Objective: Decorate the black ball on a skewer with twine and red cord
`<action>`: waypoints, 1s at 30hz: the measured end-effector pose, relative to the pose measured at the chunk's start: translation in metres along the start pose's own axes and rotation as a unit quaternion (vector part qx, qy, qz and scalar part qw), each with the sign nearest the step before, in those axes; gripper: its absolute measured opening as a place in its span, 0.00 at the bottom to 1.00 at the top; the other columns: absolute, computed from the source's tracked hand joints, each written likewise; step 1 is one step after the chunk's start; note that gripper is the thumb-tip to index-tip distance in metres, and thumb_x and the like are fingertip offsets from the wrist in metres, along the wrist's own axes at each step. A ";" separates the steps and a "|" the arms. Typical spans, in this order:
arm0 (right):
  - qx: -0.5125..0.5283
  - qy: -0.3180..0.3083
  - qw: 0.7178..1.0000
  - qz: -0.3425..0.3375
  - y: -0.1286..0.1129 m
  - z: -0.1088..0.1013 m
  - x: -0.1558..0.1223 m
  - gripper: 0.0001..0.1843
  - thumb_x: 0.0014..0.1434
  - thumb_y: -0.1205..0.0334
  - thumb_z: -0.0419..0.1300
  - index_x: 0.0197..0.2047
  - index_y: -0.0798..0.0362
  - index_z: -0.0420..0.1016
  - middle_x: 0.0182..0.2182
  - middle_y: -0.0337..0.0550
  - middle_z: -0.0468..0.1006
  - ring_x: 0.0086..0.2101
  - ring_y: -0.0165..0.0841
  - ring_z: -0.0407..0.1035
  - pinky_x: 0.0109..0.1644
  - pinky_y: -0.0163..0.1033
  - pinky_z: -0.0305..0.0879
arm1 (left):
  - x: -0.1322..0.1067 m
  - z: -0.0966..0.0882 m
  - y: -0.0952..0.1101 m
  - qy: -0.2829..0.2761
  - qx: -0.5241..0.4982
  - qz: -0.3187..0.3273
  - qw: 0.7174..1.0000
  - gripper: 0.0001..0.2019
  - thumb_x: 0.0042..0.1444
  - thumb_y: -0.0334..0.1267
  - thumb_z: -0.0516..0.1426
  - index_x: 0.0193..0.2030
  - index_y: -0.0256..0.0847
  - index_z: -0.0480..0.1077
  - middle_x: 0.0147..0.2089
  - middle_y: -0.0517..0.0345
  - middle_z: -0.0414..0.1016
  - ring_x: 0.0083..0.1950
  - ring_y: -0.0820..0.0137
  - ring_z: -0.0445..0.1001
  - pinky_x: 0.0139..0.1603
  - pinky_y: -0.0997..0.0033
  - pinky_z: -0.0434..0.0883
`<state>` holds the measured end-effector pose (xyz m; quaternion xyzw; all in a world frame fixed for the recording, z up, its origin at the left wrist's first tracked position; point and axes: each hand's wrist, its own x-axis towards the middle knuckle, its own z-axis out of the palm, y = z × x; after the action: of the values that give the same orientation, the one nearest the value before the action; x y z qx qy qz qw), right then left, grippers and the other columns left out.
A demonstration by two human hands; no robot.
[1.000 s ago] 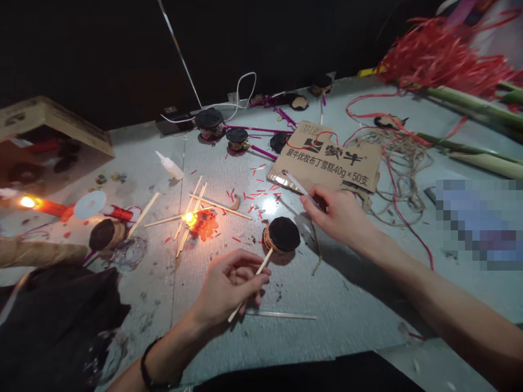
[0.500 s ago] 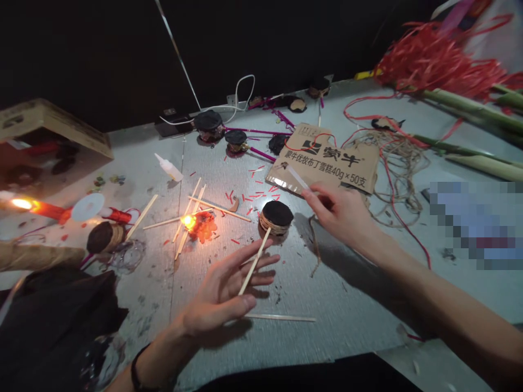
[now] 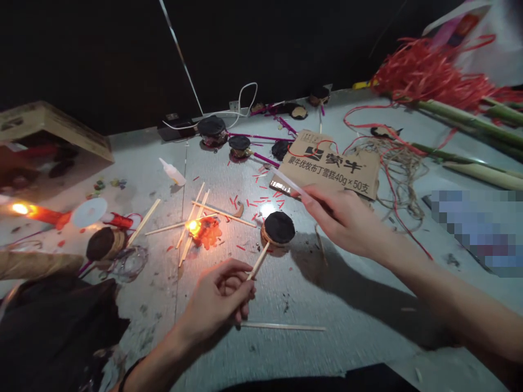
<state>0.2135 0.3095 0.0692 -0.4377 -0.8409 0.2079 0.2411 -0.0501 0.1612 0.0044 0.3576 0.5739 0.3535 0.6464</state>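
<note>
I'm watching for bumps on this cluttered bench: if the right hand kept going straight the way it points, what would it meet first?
Probably the near corner of the flattened cardboard carton, just past the tip of the clear strip held in the right hand. The hand's height above the bench is unclear, so it might pass over.

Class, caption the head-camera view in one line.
Left hand holds a wooden stick topped by a twine-wrapped black disc; right hand holds a clear strip.

Your wooden stick (image 3: 258,261) looked smooth and unpainted, and the disc (image 3: 279,227) on it had a matt black top above rough twine. The strip (image 3: 288,182) looked like glossy, translucent plastic. The cardboard (image 3: 330,169) was matt and brown, the glue bottle (image 3: 172,172) was smooth white plastic, and the tabletop (image 3: 327,305) was scuffed, matt grey.
</note>
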 end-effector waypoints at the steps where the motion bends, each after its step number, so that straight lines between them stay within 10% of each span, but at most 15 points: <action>1: -0.002 -0.010 1.000 -0.010 -0.004 -0.001 0.004 0.21 0.79 0.54 0.49 0.49 0.54 0.81 0.28 0.41 0.77 0.27 0.34 0.69 0.34 0.41 0.58 | 0.001 -0.002 -0.001 -0.001 0.005 0.002 1.000 0.19 0.60 0.49 0.70 0.49 0.38 0.76 0.33 0.56 0.80 0.23 0.73 0.76 0.18 0.78 0.72; 22: 0.107 -0.018 0.994 0.006 -0.005 0.044 -0.029 0.22 0.80 0.54 0.51 0.64 0.53 0.80 0.54 0.55 0.88 0.47 0.45 0.85 0.52 0.49 0.75 | 0.006 -0.003 -0.007 0.033 0.116 0.149 0.982 0.12 0.67 0.46 0.65 0.46 0.39 0.78 0.26 0.63 0.71 0.25 0.75 0.68 0.25 0.77 0.64; 30: 0.073 -0.003 0.997 0.017 -0.006 0.048 -0.031 0.18 0.78 0.57 0.50 0.56 0.56 0.77 0.29 0.45 0.84 0.25 0.35 0.74 0.30 0.39 0.62 | 0.003 -0.005 -0.005 0.021 0.119 0.182 0.976 0.15 0.69 0.44 0.62 0.58 0.41 0.75 0.37 0.53 0.83 0.37 0.66 0.83 0.37 0.69 0.77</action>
<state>0.1970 0.2737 0.0275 -0.4326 -0.8168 0.2738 0.2662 -0.0545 0.1610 -0.0021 0.5227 0.5505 0.4020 0.5120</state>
